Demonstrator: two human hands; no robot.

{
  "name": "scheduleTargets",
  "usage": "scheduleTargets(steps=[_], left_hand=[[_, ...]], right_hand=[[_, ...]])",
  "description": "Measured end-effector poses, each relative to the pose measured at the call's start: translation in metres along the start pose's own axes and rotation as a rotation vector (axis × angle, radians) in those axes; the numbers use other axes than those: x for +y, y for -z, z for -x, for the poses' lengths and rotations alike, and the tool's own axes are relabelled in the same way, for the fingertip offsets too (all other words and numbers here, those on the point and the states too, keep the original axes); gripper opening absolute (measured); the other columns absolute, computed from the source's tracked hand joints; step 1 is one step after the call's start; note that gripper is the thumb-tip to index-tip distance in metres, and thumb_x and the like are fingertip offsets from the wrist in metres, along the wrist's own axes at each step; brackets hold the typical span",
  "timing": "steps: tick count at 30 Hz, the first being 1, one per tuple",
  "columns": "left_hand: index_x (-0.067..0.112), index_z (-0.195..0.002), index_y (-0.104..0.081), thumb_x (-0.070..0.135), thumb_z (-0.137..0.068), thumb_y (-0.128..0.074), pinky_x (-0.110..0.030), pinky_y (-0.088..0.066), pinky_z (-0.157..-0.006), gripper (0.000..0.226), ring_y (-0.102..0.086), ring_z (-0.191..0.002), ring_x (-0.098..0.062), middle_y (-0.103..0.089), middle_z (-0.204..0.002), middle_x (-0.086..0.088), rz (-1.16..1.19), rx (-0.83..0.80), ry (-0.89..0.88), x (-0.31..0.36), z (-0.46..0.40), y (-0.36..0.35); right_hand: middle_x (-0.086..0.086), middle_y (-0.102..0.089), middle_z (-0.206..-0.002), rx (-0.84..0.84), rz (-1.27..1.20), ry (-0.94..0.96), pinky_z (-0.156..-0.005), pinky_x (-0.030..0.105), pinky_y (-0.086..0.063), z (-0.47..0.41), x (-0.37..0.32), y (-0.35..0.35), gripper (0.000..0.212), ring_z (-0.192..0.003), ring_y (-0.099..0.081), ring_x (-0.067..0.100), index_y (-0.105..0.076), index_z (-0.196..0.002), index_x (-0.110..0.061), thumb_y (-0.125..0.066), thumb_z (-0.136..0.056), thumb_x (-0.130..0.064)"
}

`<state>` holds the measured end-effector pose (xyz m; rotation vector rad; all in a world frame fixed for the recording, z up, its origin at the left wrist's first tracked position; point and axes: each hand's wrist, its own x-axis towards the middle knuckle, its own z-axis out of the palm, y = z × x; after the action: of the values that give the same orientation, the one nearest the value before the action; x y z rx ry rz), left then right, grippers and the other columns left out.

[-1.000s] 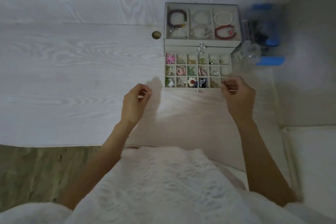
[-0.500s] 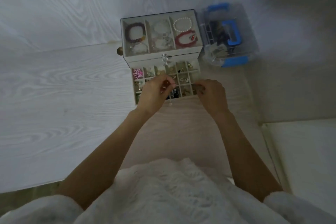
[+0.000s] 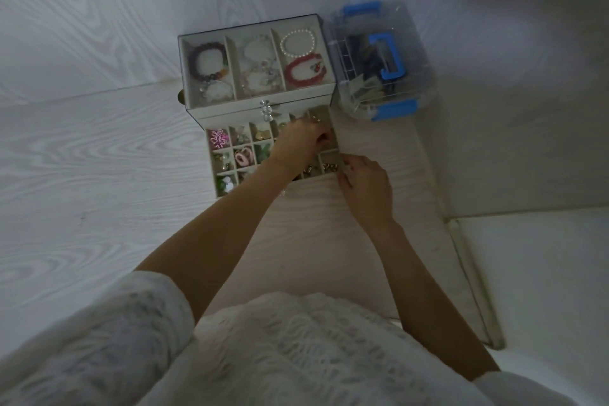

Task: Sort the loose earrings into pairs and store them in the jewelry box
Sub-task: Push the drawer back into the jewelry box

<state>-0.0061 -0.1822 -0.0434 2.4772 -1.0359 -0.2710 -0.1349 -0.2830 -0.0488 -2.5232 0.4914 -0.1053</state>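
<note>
The jewelry box [image 3: 230, 109] stands against the wall, with bracelets under its clear top. Its drawer [image 3: 237, 191] is pulled out toward me, and its small compartments hold earring pairs such as a pink pair [image 3: 218, 137]. My left hand [image 3: 296, 145] reaches across the drawer. Its fingertips are pinched together over a right-hand compartment in the back row, on an earring too small to make out. My right hand [image 3: 365, 184] sits at the drawer's front right corner. Its thumb and forefinger pinch another tiny earring beside the last compartment.
A clear plastic case with blue handle and latches [image 3: 382, 63] stands right of the jewelry box, touching it. A small brass knob [image 3: 180, 97] shows at the box's left. The pale wood surface stretches left, and a raised white ledge [image 3: 527, 273] borders the right.
My left hand has moved from the tabletop left of the drawer across it to the back right compartments. My right hand has stayed at the drawer's front right corner. My view has shifted left.
</note>
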Motion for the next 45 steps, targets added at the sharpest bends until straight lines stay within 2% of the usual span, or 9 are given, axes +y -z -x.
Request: scheduleTargets(steps=[6,10,13,18,23,26,31,40,45], left_hand=[[0.015,-0.115,-0.063,0.028,-0.095,-0.050,-0.035,-0.050,-0.071,0.027,-0.066,-0.084,-0.029,-0.070,-0.094,-0.011,-0.107,0.003,-0.009,0.003,0.008,0.008],[0.015,-0.100,-0.068,0.024,-0.091,-0.052,-0.028,-0.049,-0.056,0.020,-0.064,-0.080,-0.022,-0.071,-0.079,-0.004,-0.108,0.269,-0.195,-0.001,0.038,0.022],[0.014,-0.089,-0.071,0.017,-0.087,-0.060,-0.021,-0.043,-0.060,0.011,-0.062,-0.071,-0.015,-0.071,-0.074,0.000,-0.138,0.516,-0.283,-0.011,0.080,0.035],[0.014,-0.097,-0.067,0.028,-0.085,-0.059,-0.030,-0.038,-0.073,0.020,-0.060,-0.083,-0.023,-0.070,-0.087,-0.003,-0.191,0.511,0.114,-0.058,0.151,0.027],[0.016,-0.131,-0.046,0.032,-0.079,-0.070,-0.031,-0.044,-0.081,0.060,-0.055,-0.102,-0.018,-0.055,-0.122,-0.007,0.189,0.312,0.543,-0.068,0.175,0.020],[0.014,-0.134,-0.044,0.024,-0.075,-0.074,-0.029,-0.046,-0.081,0.068,-0.057,-0.102,-0.018,-0.055,-0.122,-0.009,0.259,0.291,0.577,-0.069,0.172,0.019],[0.019,-0.130,-0.049,0.031,-0.077,-0.072,-0.035,-0.045,-0.076,0.059,-0.059,-0.101,-0.024,-0.065,-0.113,-0.005,0.045,0.300,0.631,-0.074,0.152,0.028],[0.017,-0.130,-0.047,0.039,-0.077,-0.071,-0.040,-0.046,-0.083,0.062,-0.051,-0.112,-0.024,-0.058,-0.121,-0.004,0.044,0.409,0.698,-0.108,0.109,0.043],[0.018,-0.113,-0.058,0.038,-0.081,-0.066,-0.035,-0.043,-0.076,0.039,-0.056,-0.102,-0.022,-0.065,-0.109,-0.002,0.041,0.429,0.693,-0.117,0.090,0.047]], right_hand=[[0.014,-0.064,-0.107,-0.032,0.008,-0.017,-0.083,0.040,-0.045,0.001,0.000,0.000,0.028,-0.095,-0.056,0.030,-0.060,-0.115,-0.007,-0.054,-0.089,-0.016],[0.015,-0.055,-0.121,-0.022,0.053,0.010,-0.089,0.038,-0.042,0.003,-0.004,-0.003,0.032,-0.106,-0.049,0.031,-0.055,-0.120,-0.008,-0.055,-0.088,-0.016],[0.014,-0.054,-0.119,0.039,0.101,0.061,-0.090,0.040,-0.042,0.010,-0.006,-0.003,0.029,-0.106,-0.047,0.031,-0.057,-0.115,-0.008,-0.056,-0.086,-0.012],[0.009,-0.064,-0.089,0.072,0.069,0.100,-0.073,0.037,-0.044,0.026,-0.011,-0.010,0.010,-0.079,-0.058,0.026,-0.061,-0.095,-0.009,-0.057,-0.086,-0.011],[0.011,-0.064,-0.094,-0.010,0.033,0.077,-0.073,0.038,-0.045,0.031,-0.018,-0.020,0.012,-0.080,-0.059,0.028,-0.058,-0.097,-0.007,-0.056,-0.088,-0.014],[0.014,-0.062,-0.098,-0.030,0.074,0.094,-0.079,0.039,-0.043,0.025,-0.021,-0.023,0.014,-0.090,-0.056,0.030,-0.059,-0.098,-0.003,-0.056,-0.087,-0.012],[0.015,-0.059,-0.114,-0.090,0.109,0.132,-0.096,0.041,-0.040,0.001,-0.025,-0.019,0.027,-0.110,-0.049,0.031,-0.060,-0.112,-0.004,-0.056,-0.086,-0.009],[0.013,-0.055,-0.126,-0.140,0.211,0.185,-0.099,0.040,-0.035,-0.046,-0.043,-0.026,0.039,-0.119,-0.042,0.031,-0.053,-0.125,-0.004,-0.049,-0.086,-0.009],[0.012,-0.048,-0.135,-0.179,0.259,0.181,-0.100,0.040,-0.034,-0.066,-0.051,-0.026,0.046,-0.126,-0.037,0.030,-0.046,-0.132,-0.006,-0.049,-0.086,-0.008]])
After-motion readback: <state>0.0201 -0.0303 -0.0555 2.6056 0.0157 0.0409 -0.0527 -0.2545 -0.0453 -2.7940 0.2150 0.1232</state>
